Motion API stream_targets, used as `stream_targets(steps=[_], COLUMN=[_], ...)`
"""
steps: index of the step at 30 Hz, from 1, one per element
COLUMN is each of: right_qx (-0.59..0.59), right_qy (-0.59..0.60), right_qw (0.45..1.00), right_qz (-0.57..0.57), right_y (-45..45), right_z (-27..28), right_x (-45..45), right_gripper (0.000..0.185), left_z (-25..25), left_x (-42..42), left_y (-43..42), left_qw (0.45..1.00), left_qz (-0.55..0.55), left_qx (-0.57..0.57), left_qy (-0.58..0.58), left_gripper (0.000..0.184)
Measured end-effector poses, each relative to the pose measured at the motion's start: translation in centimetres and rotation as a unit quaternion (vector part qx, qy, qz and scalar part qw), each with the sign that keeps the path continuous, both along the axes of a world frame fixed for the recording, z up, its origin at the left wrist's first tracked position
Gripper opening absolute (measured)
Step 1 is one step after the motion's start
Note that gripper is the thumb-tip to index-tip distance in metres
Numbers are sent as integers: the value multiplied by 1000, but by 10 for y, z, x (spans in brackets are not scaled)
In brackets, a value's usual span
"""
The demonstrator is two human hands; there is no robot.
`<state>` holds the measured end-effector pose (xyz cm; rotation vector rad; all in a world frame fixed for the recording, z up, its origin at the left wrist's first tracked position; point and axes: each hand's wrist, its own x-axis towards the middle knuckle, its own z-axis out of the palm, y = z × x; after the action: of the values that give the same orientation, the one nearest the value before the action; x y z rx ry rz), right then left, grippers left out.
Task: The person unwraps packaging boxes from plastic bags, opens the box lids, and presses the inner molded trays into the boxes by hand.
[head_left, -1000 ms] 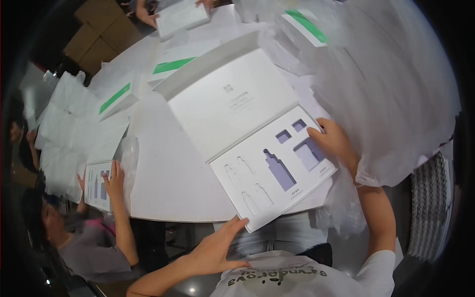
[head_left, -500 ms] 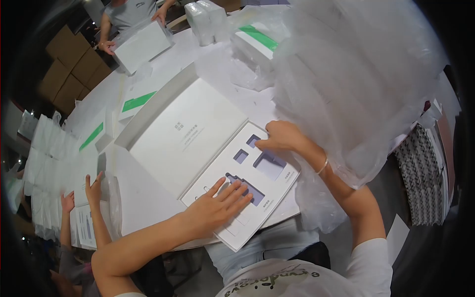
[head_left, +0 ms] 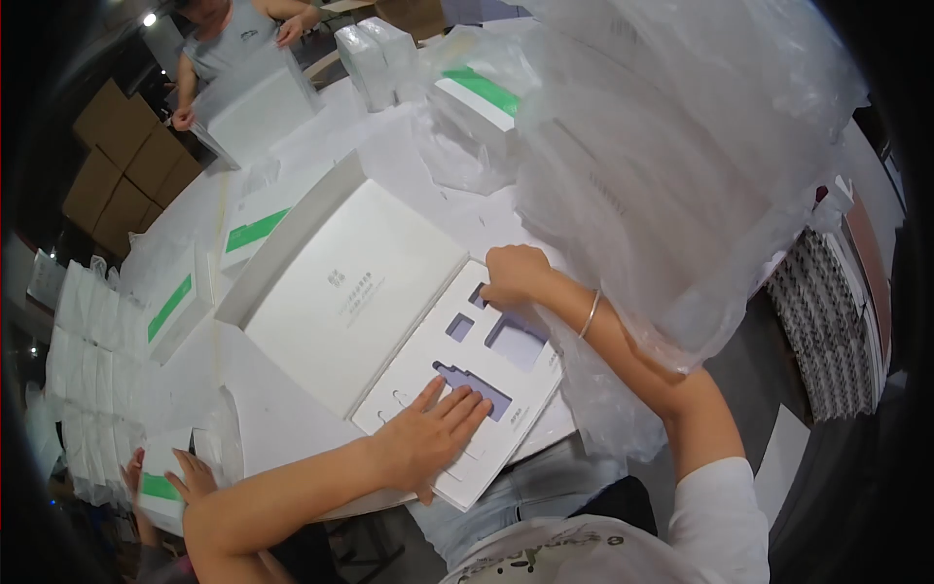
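An open white gift box (head_left: pixel 360 292) lies tilted across the table edge before me, its lid folded back with small grey print inside. Its base holds a white insert tray (head_left: pixel 438 352) with several cut-outs, lavender at the bottom. My left hand (head_left: pixel 428 438) rests flat on the tray's near part, fingers stretched over the large stepped cut-out. At the far corner, my right hand (head_left: pixel 516 274) is closed, with fingertips at a small square cut-out. Whatever those fingertips grip is hidden.
Clear plastic bags (head_left: pixel 681 175) are heaped at right. Green-banded white boxes (head_left: pixel 175 310) stand at left, beside wrapped stacks (head_left: pixel 88 380). A person opposite holds a bagged white box (head_left: pixel 263 117); another person's hands (head_left: pixel 195 477) hold a box at lower left. Stacked sheets (head_left: pixel 827 321) stand at right.
My view has shifted slightly; both my hands stay at nearly the same spots on the tray. The lower-left person's open box now appears closed, green band showing. The opposite person's upper hand has moved off the box.
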<state>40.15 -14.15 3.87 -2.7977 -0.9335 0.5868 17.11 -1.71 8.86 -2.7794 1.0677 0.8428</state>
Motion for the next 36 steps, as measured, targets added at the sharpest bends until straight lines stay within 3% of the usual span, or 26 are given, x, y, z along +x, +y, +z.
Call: stream_targets(steps=[6,11,25,28,36], right_qx=[9,59,55,67,115], right_qy=[6,-8,6,-8,-50], right_qw=[1000,997,994,993,989], right_qz=[15,51,98,94,81], right_y=[-1,-3,6,7,1], right_z=[-6,-18,-26,-29,-25], right_x=[5,10,23,24,18], right_gripper=[31,34,26,14,26], left_z=[1,-9,-19,-19,-20], left_x=[7,13,19,19,19], left_y=[-3,2,0,0,-2], left_qw=[999,999,993,993,994], left_qz=[-18,-8,7,8,8], left_qx=[31,-44,-116,-119,-106], left_qy=[15,4,10,7,1], left_gripper=[125,112,114,113,110])
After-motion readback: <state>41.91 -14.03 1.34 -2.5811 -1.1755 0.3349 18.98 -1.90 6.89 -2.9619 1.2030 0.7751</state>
